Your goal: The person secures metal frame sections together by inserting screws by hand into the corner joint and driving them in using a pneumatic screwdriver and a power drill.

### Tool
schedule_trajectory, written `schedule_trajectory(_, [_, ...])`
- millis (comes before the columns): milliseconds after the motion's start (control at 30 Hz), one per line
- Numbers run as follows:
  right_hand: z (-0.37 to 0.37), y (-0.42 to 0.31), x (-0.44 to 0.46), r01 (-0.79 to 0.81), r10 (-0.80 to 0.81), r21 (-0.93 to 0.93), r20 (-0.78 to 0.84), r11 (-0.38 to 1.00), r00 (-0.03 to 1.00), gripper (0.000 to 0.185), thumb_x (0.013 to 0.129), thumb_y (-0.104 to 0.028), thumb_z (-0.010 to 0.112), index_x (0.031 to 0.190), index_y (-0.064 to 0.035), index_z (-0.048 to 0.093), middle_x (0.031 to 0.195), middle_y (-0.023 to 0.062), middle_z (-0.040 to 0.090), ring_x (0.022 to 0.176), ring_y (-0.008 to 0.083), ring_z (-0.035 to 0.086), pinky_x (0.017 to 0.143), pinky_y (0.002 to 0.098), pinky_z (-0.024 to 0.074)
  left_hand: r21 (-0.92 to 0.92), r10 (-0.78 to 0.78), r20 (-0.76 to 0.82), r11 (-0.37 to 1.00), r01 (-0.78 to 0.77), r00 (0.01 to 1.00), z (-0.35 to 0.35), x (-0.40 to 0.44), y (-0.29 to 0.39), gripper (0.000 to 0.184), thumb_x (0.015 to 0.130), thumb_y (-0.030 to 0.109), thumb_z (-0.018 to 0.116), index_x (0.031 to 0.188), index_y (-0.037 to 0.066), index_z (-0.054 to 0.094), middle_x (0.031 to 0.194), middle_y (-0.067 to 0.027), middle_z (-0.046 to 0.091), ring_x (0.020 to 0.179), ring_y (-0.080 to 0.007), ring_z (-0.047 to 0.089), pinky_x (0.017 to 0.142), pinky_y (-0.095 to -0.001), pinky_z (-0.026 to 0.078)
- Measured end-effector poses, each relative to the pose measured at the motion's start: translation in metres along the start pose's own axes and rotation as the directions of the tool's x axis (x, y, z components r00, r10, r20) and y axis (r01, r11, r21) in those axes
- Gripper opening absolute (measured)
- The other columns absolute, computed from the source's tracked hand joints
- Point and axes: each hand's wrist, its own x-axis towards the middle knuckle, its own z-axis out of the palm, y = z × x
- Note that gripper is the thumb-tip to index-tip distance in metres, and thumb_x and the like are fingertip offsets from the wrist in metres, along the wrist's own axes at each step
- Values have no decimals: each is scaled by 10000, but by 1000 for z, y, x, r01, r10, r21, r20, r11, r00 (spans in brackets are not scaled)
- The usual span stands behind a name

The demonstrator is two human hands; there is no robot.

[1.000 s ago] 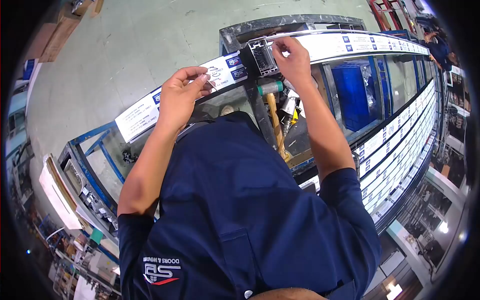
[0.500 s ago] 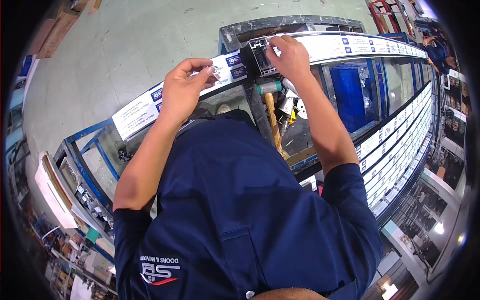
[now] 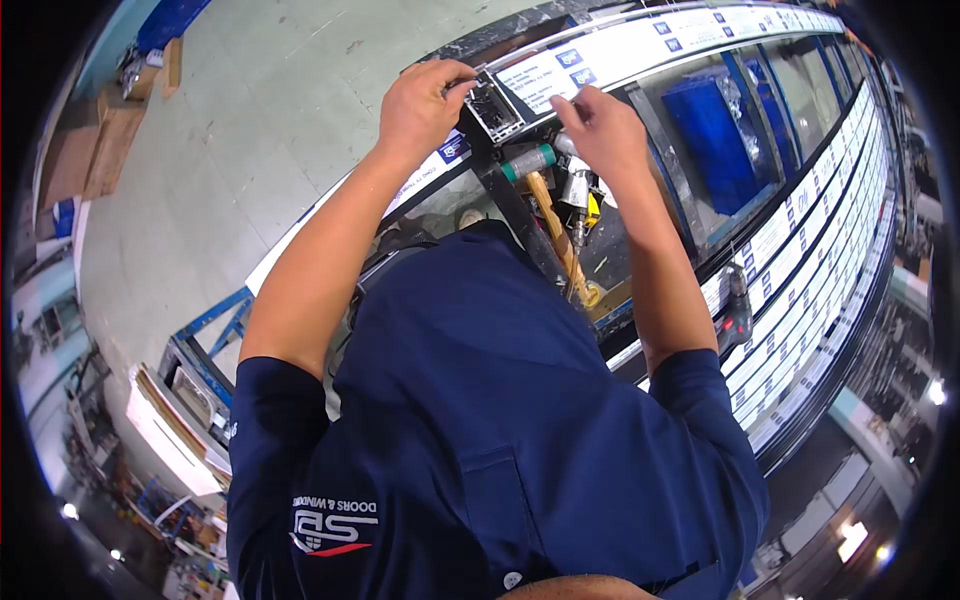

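Observation:
My left hand (image 3: 425,108) is closed in a pinch beside the open, hollow end (image 3: 496,112) of a metal profile; whatever its fingertips hold is too small to make out. The profile (image 3: 620,50) has white film with blue logos and runs off to the upper right. My right hand (image 3: 608,132) is over the near edge of the profile, fingers closed together, and any item between them is hidden. Below the profile end lies a mallet with a green-ended head (image 3: 530,162) and wooden handle, next to a metallic tool (image 3: 577,190).
A dark frame (image 3: 512,205) supports the profile. Blue material (image 3: 708,140) sits within the frame on the right. More film-covered profiles (image 3: 800,240) lie at the right, with a black and red power tool (image 3: 737,310) on them. Another labelled strip (image 3: 420,180) passes under my left forearm.
My left hand has moved from over the labelled strip up to the profile end. My right hand has drawn back from that end, to the right. The view has shifted and turned.

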Motion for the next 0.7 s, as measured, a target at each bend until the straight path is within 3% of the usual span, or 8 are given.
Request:
schedule_trajectory(100, [-20, 39, -37, -189, 197, 138, -41, 972, 980, 381, 912, -408, 755, 818, -46, 683, 736, 169, 684, 695, 369, 667, 640, 421, 516, 42, 88, 15, 995, -89, 996, 7, 2, -7, 138, 894, 131, 725, 1009, 64, 760, 964, -99, 739, 915, -303, 678, 834, -388, 539])
schedule_trajectory(167, [-38, 62, -63, -300, 316, 184, -68, 936, 946, 345, 933, -358, 748, 842, -33, 679, 726, 166, 662, 634, 277, 620, 632, 386, 494, 62, 129, 24, 989, -131, 991, 9, 2, -11, 126, 897, 126, 723, 1004, 70, 760, 964, -92, 740, 922, -298, 673, 841, -386, 535])
schedule_trajectory(200, [-45, 69, -75, -357, 380, 193, -94, 914, 920, 337, 965, -293, 734, 835, 8, 654, 654, 88, 560, 641, 99, 459, 597, 299, 424, 66, 127, 42, 989, -129, 991, 10, 3, -12, 123, 890, 112, 726, 1003, 81, 761, 967, -83, 741, 922, -288, 668, 837, -382, 534])
schedule_trajectory(267, [-54, 102, -99, -358, 416, 279, -189, 891, 889, 398, 975, -278, 734, 745, -2, 562, 647, 1, 440, 639, 93, 393, 576, 299, 364, 75, 147, 49, 986, -150, 988, 10, 3, -13, 111, 888, 132, 719, 986, 101, 759, 951, -64, 736, 930, -290, 662, 833, -385, 539])
schedule_trajectory(300, [-69, 107, -110, -344, 379, 180, -231, 922, 896, 403, 982, -272, 728, 737, -6, 549, 648, -17, 441, 638, 85, 383, 569, 299, 342, 78, 155, 52, 984, -159, 987, 10, 3, -14, 105, 887, 142, 716, 978, 111, 757, 944, -54, 733, 934, -290, 659, 831, -386, 541])
schedule_trajectory(367, [-81, 126, -129, -415, 459, 202, -278, 887, 844, 409, 998, -282, 715, 742, -7, 553, 647, -27, 446, 637, 74, 379, 565, 291, 326, 98, 200, 44, 974, -204, 979, 11, 3, -15, 90, 882, 136, 732, 966, 116, 756, 953, -39, 739, 960, -276, 663, 847, -383, 543])
schedule_trajectory(467, [-95, 154, -151, -522, 554, 187, -239, 832, 797, 400, 985, -330, 726, 778, -4, 623, 640, 30, 540, 619, 118, 455, 591, 311, 411, 113, 279, 14, 954, -279, 960, 14, 3, -18, 86, 875, 130, 748, 959, 119, 755, 965, -26, 745, 982, -267, 669, 858, -378, 547])
schedule_trajectory(700, [-64, 149, -157, -517, 555, 214, -189, 829, 810, 395, 967, -350, 747, 813, 1, 652, 660, 33, 565, 645, 114, 487, 613, 310, 434, 103, 283, -23, 955, -279, 959, 16, 2, -29, 107, 870, 109, 758, 976, 127, 759, 978, -25, 751, 994, -262, 675, 862, -371, 554])
